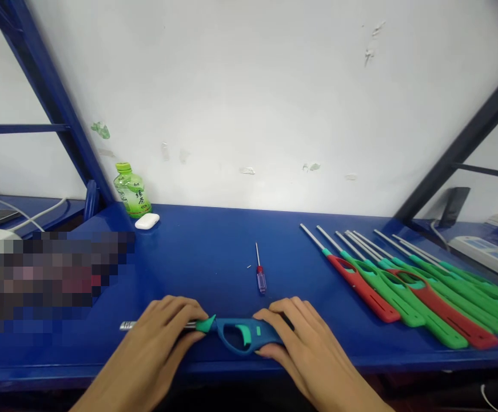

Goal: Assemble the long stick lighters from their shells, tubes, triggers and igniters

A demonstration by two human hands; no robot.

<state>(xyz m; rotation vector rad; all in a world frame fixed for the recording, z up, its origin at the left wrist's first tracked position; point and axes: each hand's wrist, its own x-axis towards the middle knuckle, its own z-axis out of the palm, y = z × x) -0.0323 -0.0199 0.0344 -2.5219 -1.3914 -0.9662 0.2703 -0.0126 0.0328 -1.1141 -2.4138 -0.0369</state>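
Note:
Close to the table's front edge I hold a blue lighter (pixel 252 335) with a long metal tube and a teal trigger. My left hand (pixel 167 332) is closed around the tube beside its teal collar (pixel 206 324); the tube's slotted tip (pixel 127 325) shows past the hand. The collar looks tilted, with a gap where it meets the blue body. My right hand (pixel 298 337) grips the handle, hiding its far end. Just beyond the lighter lies a screwdriver (pixel 261 277) with a red and clear purple handle. Near it is a tiny light-coloured piece (pixel 249 266).
Several green lighters (pixel 437 326) and red lighters (pixel 364 289) lie in a row at the right. A green tea bottle (pixel 132 191) and a white case (pixel 147 221) stand at the back left. Blue metal frames (pixel 55 103) flank the table; a blurred patch covers the left.

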